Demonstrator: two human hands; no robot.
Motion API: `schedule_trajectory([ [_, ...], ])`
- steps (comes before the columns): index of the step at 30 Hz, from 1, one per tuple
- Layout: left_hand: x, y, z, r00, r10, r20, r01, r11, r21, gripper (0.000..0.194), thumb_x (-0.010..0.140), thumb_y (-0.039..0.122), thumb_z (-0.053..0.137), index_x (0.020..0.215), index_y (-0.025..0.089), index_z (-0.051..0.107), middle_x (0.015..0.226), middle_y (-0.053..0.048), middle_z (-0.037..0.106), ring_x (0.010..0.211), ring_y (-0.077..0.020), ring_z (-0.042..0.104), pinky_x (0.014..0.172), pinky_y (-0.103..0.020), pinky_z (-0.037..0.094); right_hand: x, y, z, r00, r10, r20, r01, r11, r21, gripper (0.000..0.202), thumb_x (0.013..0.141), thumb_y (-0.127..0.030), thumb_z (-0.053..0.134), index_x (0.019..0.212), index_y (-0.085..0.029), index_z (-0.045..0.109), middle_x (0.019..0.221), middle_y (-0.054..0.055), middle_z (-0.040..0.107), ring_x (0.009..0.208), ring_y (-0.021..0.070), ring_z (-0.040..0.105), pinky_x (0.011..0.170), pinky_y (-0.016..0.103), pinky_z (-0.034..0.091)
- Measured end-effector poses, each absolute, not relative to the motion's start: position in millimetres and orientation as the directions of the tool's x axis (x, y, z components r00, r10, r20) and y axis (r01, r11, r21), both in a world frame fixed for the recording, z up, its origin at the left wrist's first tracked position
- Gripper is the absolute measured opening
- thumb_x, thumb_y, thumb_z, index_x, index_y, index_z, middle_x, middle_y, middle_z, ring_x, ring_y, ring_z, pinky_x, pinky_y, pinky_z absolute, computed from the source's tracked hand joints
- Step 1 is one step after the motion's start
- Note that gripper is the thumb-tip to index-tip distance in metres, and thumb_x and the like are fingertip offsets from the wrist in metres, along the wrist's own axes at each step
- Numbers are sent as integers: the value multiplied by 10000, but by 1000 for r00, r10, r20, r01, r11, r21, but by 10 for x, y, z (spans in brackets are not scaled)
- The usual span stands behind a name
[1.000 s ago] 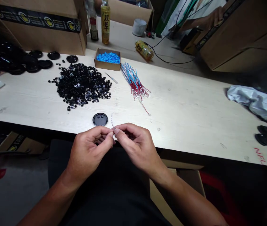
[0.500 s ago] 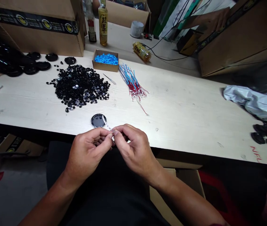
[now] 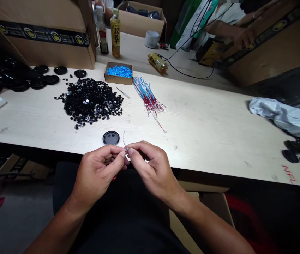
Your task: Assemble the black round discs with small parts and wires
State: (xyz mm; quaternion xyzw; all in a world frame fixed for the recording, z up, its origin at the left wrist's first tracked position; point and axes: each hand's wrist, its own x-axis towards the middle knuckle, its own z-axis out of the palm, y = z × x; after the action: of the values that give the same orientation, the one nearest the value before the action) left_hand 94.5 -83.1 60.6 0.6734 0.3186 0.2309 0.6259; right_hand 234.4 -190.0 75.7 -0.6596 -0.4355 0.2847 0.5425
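At the table's front edge my left hand [image 3: 101,173] and my right hand [image 3: 150,167] meet, each pinching with thumb and forefinger. A thin white cord with dark marks [image 3: 124,137] rises from between the fingertips, and a speck of blue shows there. Both hands are closed on this cord; its lower part is hidden by the fingers. Something small and red peeks out under my left hand. Just beyond the hands a round black lid-like disc [image 3: 111,138] with two bumps lies flat on the table, apart from the fingers.
A heap of small black parts [image 3: 91,100] spreads behind the disc. Nearby are a box of blue pieces [image 3: 118,80], a screwdriver [image 3: 123,92] and a bundle of red-and-blue wires [image 3: 150,97]. Bottles, cartons and a grey plastic bag [image 3: 282,113] stand around. Another person's hand [image 3: 245,37] rests on a carton.
The cord's free end has swung from over the black disc to its right, now upright. A blue speck and a red bit now show at my fingers. The view has shifted slightly.
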Motion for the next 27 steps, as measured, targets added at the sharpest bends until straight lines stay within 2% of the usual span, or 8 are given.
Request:
schedule_trajectory([
  [8,920,-847,624,683,730,-32,160,-108,981,165,977,338,756,1041,215,847,768,8,783,670,-149,751,599,-205,570,2307,-1871,732,500,864,61,181,-35,-983,199,1038,-245,627,1024,-195,819,892,23,756,825,172,694,746,298,526],
  [13,928,-853,662,682,731,32,150,-182,972,151,976,297,741,1031,211,852,803,3,805,670,-144,755,623,-203,584,2301,-1861,726,504,861,67,154,-13,-988,193,1040,-249,634,1011,-203,819,920,24,776,846,176,710,770,297,541],
  [22,943,-882,699,676,728,116,140,-281,949,145,971,239,720,1026,234,855,840,25,820,692,-120,755,663,-176,578,2282,-1866,765,501,861,83,195,-19,-981,197,1045,-254,612,973,-184,780,903,30,745,879,188,696,817,315,526],
  [27,942,-897,683,685,723,91,151,-263,953,142,976,248,716,1006,231,853,793,34,795,686,-118,735,650,-177,561,2279,-1888,752,487,865,118,297,-37,-954,200,1051,-258,586,952,-179,740,894,33,721,843,178,663,795,313,499],
])
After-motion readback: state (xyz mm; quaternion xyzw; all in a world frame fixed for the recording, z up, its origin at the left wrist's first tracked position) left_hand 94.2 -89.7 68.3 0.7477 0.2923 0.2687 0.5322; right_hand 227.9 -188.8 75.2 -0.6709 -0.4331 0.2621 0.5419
